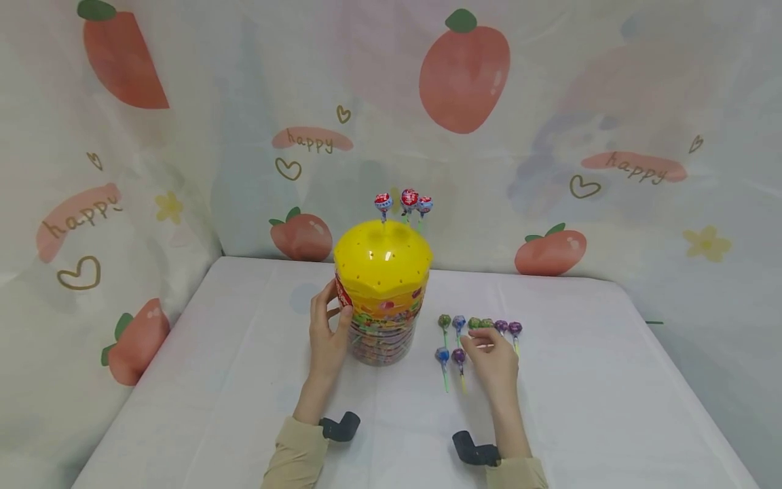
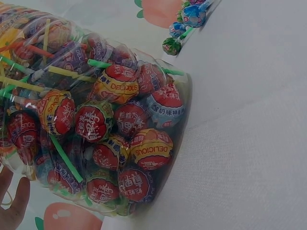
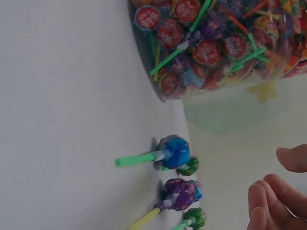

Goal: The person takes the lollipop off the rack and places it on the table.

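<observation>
A clear jar (image 1: pixel 383 343) full of wrapped lollipops stands upright under a yellow lid (image 1: pixel 381 255) pierced with small holes. Three red-and-blue lollipops (image 1: pixel 409 198) stick up from the lid's far part. My left hand (image 1: pixel 326 336) holds the jar's left side, thumb toward the front and fingers farther back. Loose lollipops lie in two rows to the jar's right; the near row has a blue lollipop (image 3: pixel 175 152) and a purple lollipop (image 3: pixel 178 194). Over the far row hovers my right hand (image 1: pixel 493 356), thumb and fingers apart with nothing between them in the right wrist view.
A white cloth covers the table (image 1: pixel 226 380). Behind and at the left hangs a fruit-printed curtain (image 1: pixel 391 81). Black curved pieces (image 1: pixel 343 426) sit at both wrists. Far-row lollipops are green, blue and purple (image 1: pixel 515 329), partly hidden by the right hand.
</observation>
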The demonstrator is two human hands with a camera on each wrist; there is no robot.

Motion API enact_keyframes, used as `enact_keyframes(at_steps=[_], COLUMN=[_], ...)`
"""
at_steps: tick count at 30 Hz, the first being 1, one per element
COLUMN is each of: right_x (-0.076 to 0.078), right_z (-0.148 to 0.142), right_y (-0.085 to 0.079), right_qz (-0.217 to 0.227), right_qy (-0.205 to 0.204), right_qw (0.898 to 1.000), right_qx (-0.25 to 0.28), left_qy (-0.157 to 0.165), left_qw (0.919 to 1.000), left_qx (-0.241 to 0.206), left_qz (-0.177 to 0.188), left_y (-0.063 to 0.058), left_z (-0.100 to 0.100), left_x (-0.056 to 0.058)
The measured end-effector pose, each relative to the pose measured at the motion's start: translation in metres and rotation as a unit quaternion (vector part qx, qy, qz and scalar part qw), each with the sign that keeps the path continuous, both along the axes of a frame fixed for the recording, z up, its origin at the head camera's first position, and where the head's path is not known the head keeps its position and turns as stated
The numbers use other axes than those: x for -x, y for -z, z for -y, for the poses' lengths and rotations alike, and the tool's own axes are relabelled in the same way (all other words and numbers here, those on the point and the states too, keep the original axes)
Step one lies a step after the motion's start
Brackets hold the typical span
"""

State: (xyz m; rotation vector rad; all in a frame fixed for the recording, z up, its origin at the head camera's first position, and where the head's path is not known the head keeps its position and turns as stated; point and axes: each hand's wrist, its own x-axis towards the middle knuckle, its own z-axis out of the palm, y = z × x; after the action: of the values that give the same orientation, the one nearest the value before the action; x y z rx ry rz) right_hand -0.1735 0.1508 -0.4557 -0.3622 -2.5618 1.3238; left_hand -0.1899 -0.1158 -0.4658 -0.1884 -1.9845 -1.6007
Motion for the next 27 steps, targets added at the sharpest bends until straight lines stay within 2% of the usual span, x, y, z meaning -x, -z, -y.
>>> enact_keyframes(at_steps=[6, 13, 21, 27], right_x=[0.001, 0.009, 0.019, 0.028], right_z=[0.012, 0.026, 0.039, 0.044], right_y=[-0.021, -0.053, -0.088, -0.113], right_qz=[-0.049, -0.113, -0.191, -0.234], right_qy=[-0.002, -0.015, -0.046, -0.071], right_qw=[0.998, 0.992, 0.979, 0.968], right_qx=[0.036, 0.048, 0.057, 0.063], left_qy=[0.001, -0.002, 0.001, -0.002], left_qw=[1.0000, 1.0000, 1.0000, 1.0000], left_qx=[0.002, -0.002, -0.005, -0.002], left_qz=[-0.002, 0.000, 0.001, 0.006], left_y=[0.000, -0.001, -0.001, 0.000], left_z=[0.000, 0.000, 0.000, 0.001], left_x=[0.000, 0.000, 0.000, 0.000])
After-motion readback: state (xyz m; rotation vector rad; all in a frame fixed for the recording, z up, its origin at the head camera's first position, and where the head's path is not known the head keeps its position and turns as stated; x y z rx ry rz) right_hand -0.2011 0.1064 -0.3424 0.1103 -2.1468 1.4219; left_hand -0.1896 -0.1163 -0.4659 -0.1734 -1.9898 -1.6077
